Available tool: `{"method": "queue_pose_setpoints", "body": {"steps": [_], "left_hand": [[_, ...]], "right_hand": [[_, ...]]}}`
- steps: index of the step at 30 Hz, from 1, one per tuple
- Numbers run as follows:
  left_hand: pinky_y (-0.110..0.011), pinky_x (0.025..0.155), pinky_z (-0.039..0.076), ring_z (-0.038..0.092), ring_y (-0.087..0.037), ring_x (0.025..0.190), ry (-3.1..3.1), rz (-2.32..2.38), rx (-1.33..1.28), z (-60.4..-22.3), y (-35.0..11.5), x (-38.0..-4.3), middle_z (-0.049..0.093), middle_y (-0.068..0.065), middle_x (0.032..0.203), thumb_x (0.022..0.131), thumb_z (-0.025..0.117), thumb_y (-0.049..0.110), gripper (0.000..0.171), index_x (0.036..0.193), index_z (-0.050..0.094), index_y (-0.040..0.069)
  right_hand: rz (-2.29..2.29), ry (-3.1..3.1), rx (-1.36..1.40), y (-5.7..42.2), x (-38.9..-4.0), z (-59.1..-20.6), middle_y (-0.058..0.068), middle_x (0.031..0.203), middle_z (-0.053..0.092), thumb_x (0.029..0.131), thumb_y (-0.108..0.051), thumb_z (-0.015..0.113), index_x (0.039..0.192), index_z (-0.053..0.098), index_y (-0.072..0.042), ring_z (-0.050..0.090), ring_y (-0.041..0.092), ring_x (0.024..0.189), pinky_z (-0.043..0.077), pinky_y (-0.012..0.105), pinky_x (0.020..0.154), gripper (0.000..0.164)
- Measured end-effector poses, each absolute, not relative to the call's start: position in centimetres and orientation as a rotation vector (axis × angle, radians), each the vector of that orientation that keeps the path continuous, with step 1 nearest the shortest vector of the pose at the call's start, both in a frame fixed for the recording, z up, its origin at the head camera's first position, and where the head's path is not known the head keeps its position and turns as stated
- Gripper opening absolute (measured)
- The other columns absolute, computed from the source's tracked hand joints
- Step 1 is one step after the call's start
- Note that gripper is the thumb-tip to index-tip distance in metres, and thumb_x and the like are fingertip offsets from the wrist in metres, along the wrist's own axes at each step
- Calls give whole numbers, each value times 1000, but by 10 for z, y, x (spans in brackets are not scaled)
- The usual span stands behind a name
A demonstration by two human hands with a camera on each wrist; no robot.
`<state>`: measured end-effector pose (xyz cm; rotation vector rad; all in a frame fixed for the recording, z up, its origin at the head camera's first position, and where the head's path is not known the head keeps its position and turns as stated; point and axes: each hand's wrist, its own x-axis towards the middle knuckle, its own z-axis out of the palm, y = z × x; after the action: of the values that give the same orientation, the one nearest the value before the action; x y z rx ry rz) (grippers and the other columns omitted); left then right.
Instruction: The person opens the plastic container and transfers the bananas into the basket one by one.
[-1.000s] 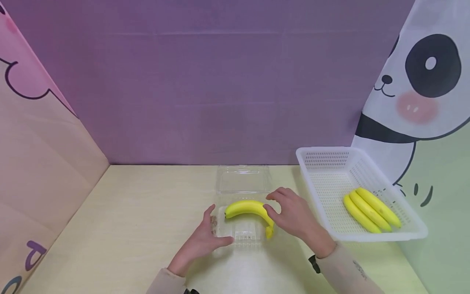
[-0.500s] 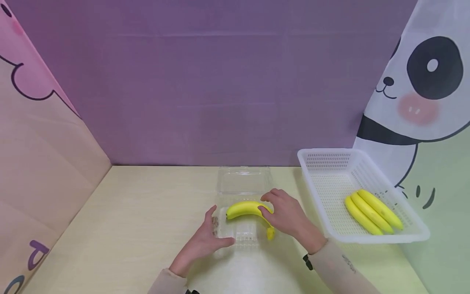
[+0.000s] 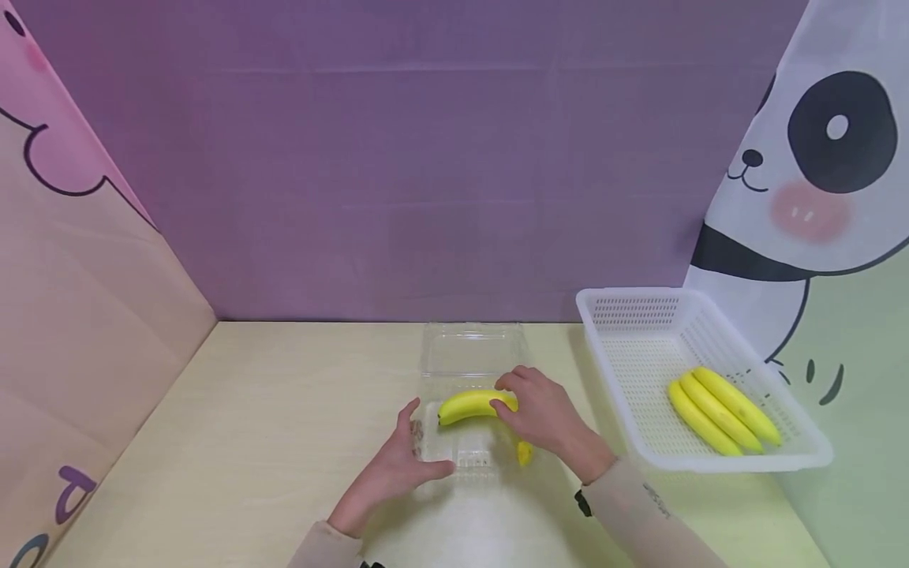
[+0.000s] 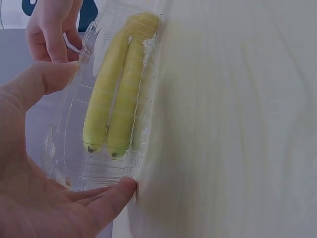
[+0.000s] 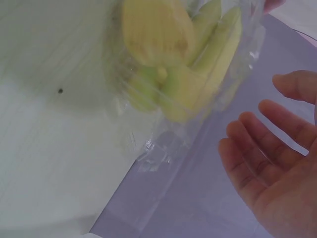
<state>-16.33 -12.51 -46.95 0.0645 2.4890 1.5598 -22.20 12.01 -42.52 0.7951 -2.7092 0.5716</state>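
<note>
Left hand (image 3: 398,467), spread wide, braces clear-plastic hinged box (image 3: 473,457) at eight o'clock; right hand (image 3: 550,414), at three, fingers apart, hovers over curved yellow banana (image 3: 470,405). Likely arranging; next calls for gentle seating.

back: creased purple backdrop (image 3: 440,173) | left: pink-and-beige panel (image 3: 85,276) | right: panda-print panel (image 3: 817,213) | below: pale tabletop (image 3: 263,442)

From the head I look forward and down over the table (image 3: 284,442); my wrist views, much closer, share the clear box (image 3: 472,457) from left and right.
</note>
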Motion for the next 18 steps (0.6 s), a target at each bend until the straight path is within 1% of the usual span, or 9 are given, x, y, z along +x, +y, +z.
{"method": "queue_pose_setpoints", "body": {"steps": [5, 11, 18], "left_hand": [[-60, 108, 38, 41, -44, 139, 2485, 1554, 59, -471, -125, -165, 36, -36, 152, 76, 89, 30, 120, 162, 9, 9], [-61, 109, 36, 37, -47, 142, 2469, 1573, 73, -474, -126, -166, 33, -38, 153, 76, 89, 28, 119, 162, 8, 9], [-62, 109, 35, 34, -48, 143, 2455, 1583, 73, -473, -128, -166, 31, -38, 155, 76, 90, 29, 120, 162, 7, 10]], "right_hand": [[538, -2754, 781, 115, -226, -430, 2, 98, 66, 90, -25, 75, 104, 72, -11, 63, 23, 93, 56, 40, 74, 20], [538, -2825, 742, 111, -232, -434, 3, 100, 66, 92, -27, 73, 106, 71, -11, 62, 23, 93, 56, 40, 73, 21], [504, -2873, 713, 107, -238, -442, 5, 102, 66, 92, -28, 73, 108, 71, -10, 62, 26, 96, 57, 41, 73, 25]]}}
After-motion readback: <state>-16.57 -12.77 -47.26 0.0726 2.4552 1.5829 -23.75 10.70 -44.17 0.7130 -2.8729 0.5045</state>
